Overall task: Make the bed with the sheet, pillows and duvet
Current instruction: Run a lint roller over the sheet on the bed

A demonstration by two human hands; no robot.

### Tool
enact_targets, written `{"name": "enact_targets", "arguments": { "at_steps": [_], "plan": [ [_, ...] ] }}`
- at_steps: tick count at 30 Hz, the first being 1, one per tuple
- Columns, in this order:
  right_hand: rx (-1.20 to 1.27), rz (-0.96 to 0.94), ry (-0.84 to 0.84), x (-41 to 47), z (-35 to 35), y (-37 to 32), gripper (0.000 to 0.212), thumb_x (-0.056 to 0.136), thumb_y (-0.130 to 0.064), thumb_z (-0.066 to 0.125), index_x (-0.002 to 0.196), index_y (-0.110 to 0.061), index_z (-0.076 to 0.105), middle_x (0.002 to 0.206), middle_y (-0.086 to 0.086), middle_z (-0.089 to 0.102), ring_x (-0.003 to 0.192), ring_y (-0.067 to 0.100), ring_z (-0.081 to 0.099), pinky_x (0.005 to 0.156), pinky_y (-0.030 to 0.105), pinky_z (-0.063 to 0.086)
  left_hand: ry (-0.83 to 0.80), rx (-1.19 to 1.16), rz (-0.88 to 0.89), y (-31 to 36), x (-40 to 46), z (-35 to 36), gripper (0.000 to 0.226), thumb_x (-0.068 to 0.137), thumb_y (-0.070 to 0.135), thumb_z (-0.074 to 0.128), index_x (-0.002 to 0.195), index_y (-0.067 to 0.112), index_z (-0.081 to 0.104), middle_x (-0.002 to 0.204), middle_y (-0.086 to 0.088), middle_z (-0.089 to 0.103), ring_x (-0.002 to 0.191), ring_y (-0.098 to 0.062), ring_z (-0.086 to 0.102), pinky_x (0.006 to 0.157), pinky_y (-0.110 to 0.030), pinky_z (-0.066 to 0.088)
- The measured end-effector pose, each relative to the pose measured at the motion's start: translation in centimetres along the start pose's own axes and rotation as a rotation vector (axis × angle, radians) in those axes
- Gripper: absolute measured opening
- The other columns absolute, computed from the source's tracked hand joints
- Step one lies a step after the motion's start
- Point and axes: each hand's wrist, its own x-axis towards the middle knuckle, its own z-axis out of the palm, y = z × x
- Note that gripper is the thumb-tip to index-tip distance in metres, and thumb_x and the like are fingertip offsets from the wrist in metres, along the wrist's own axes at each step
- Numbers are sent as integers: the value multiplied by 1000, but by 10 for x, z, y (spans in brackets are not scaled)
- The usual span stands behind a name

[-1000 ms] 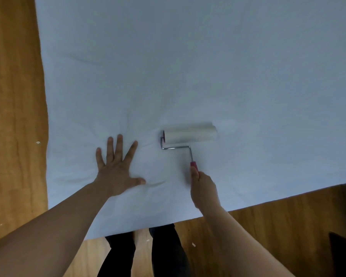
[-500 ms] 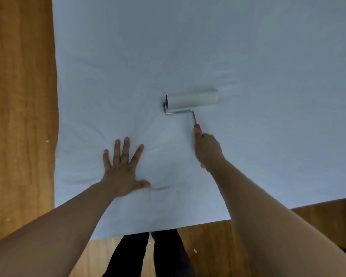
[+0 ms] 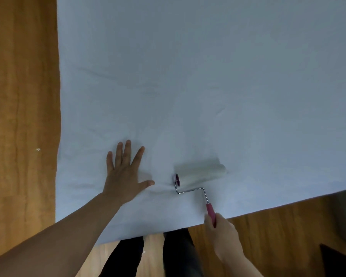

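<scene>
Two hands, lint roller (image 3: pixel 200 172), sheet (image 3: pixel 208 76)

The sheet (image 3: pixel 208 76) is plain pale blue-grey, unpatterned. The lint roller (image 3: pixel 201 172) has an off-white drum, a purple end cap, a shiny silver wire frame and a pink-red handle. The floor (image 3: pixel 22 96) is warm brown wood grain. The trousers (image 3: pixel 180 254) are black.
</scene>
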Motion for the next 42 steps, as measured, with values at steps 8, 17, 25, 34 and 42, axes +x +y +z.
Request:
{"name": "enact_targets", "arguments": {
  "at_steps": [8,17,25,34,42],
  "plan": [
    [176,-65,-226,82,-38,-90,28,100,-42,49,87,-17,50,64,2,48,46,15,44,46,28,39,-134,-57,-106,24,41,-5,134,61,88,56,145,33,-33,148,-9,-48,136,-33,-44,111,-62,-18],
    [140,-183,-216,164,-91,-223,34,100,-44,43,87,-12,50,59,6,46,41,19,41,43,24,34,-245,-53,-126,24,48,-2,133,64,89,51,141,31,-40,136,-8,-60,127,-32,-54,106,-62,-26],
    [123,-210,-193,207,-119,-319,29,96,-39,40,83,-13,45,59,5,43,35,14,34,42,18,30,-276,-27,-165,28,51,-2,131,65,90,48,138,31,-43,136,-9,-60,126,-33,-55,109,-64,-21],
    [20,-285,-167,185,-105,-223,41,100,-48,42,100,-10,57,65,8,57,42,25,54,38,24,39,-253,-48,-173,31,49,-6,131,64,89,51,139,32,-40,138,-7,-58,128,-31,-53,108,-61,-25],
    [-58,-206,-160,121,-75,-74,33,100,-51,40,84,-24,51,78,-3,62,70,17,59,66,33,49,-194,-16,-181,30,50,-1,135,57,94,47,146,30,-32,145,-8,-52,132,-32,-49,101,-55,-34]
  ]
}}
